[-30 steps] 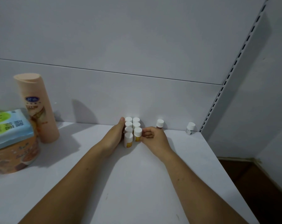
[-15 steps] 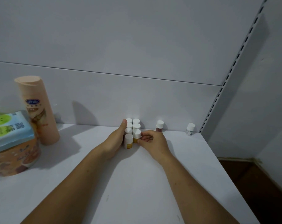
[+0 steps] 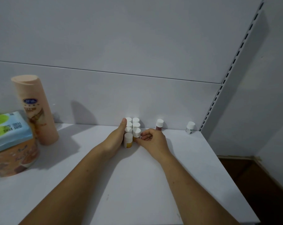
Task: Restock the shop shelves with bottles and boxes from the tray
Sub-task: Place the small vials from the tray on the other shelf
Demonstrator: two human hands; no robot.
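- The small bottles [image 3: 135, 125] stand in two tight rows at the back of the shelf [image 3: 137, 184]
- They look light, rigid and easy to topple (smooth plastic, I judge), so they are best taken low on the body
- The left hand [image 3: 115, 140] lies flat along the left row, and the right hand [image 3: 152, 140], fingers curled, pinches the front bottle [image 3: 136, 133] near its base
- Since a second ago that bottle has edged tighter into its row, and the hands have scarcely shifted

Dim, flat, bluish light from the upper left, soft shadow of the tall bottle [image 3: 35, 109] on the back wall [image 3: 137, 46], mild wide-angle stretch at edges, left-edge packs [image 3: 9, 127] blurred.
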